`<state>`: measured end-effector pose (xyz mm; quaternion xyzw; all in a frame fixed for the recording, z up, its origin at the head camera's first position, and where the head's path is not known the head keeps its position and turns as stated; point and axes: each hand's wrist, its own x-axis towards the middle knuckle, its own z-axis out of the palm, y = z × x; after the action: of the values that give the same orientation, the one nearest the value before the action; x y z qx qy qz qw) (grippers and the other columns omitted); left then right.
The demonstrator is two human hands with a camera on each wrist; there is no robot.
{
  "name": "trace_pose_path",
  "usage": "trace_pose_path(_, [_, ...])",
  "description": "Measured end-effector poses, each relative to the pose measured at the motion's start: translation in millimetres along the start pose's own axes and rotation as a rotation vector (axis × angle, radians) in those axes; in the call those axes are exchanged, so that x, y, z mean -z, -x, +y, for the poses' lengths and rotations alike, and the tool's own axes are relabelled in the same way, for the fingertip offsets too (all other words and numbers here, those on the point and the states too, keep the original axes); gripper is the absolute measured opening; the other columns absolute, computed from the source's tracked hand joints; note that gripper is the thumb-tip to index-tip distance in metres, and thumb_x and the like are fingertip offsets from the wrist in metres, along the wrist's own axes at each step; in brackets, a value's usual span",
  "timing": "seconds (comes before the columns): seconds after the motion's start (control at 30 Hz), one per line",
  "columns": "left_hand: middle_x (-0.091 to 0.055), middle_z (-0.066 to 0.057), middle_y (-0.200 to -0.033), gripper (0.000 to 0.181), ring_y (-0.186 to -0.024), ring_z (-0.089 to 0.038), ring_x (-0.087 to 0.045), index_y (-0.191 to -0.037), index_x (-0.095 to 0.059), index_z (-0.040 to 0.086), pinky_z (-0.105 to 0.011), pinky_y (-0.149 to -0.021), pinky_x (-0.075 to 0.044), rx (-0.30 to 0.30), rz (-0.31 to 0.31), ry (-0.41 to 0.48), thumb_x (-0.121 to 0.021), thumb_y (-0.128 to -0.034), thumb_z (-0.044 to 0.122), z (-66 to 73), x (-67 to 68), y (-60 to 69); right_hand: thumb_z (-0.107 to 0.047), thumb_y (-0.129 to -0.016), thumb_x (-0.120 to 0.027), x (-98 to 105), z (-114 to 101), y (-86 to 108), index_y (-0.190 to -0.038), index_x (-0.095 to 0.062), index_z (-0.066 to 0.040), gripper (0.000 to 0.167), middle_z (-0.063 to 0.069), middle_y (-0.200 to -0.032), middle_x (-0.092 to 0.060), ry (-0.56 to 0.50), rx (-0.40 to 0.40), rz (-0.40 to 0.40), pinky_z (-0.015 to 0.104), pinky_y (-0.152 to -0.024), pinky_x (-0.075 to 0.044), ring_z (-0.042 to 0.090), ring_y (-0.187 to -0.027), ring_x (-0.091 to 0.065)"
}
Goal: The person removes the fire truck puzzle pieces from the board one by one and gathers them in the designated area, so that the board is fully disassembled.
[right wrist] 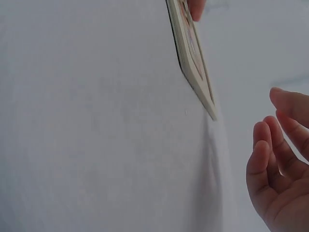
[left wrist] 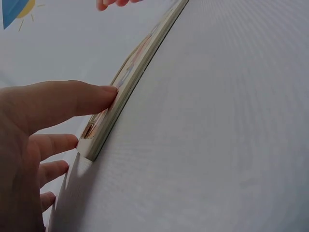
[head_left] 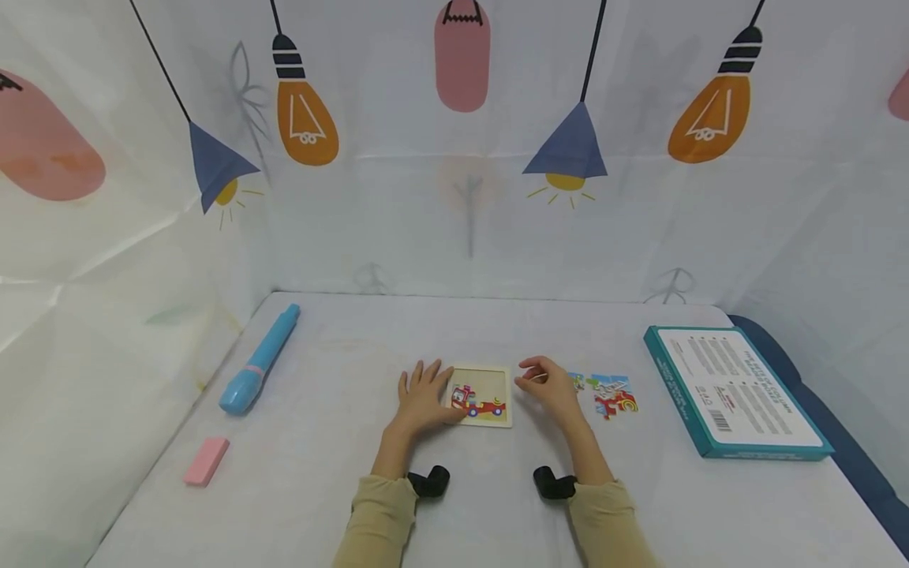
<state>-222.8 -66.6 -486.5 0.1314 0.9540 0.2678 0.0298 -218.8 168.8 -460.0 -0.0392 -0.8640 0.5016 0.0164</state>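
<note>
A small wooden puzzle board (head_left: 485,379) with a raised rim lies flat on the table, a red fire truck picture filling its lower part. My left hand (head_left: 420,401) rests at its left side, fingers spread, the thumb on the lower rim. In the left wrist view the thumb (left wrist: 96,98) presses the board's edge (left wrist: 126,92) and the index fingertip touches its corner. To the right of the board hovers my right hand (head_left: 552,388), fingers loosely bent. In the right wrist view I see nothing between its fingertips (right wrist: 263,150). Puzzle pieces (head_left: 612,394) lie just beyond that hand.
A teal and white box (head_left: 738,390) lies at the right. On the left are a blue microphone-shaped object (head_left: 259,363) and a pink block (head_left: 207,461). A printed cloth wall (head_left: 398,213) rises behind the table's back edge.
</note>
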Motion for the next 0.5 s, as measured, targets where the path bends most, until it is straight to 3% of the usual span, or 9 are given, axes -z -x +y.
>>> trace_pose_path(0.27, [-0.032,-0.012,-0.147,0.082,-0.138,-0.040,-0.015,-0.137,-0.046,0.012,-0.059,-0.107,-0.004,-0.007,0.000,-0.009,-0.071,-0.0660,0.045,1.8,2.1,-0.7,-0.008,-0.079,-0.071,-27,-15,-0.4,-0.100,-0.063,-0.002,0.023,0.008,-0.082,-0.062,-0.054,0.086,-0.051,0.026,-0.065,-0.046,0.017,-0.072,-0.057])
trace_pose_path(0.5, [-0.033,-0.012,-0.147,0.081,-0.137,-0.039,-0.016,-0.136,-0.047,0.013,-0.059,-0.107,-0.005,-0.008,0.005,-0.020,-0.071,-0.0657,0.045,2.2,3.2,0.3,-0.008,-0.078,-0.072,-42,-20,-0.8,-0.098,-0.064,-0.002,0.022,0.006,-0.080,-0.062,-0.028,0.115,-0.061,0.026,-0.062,-0.047,0.016,-0.070,-0.058])
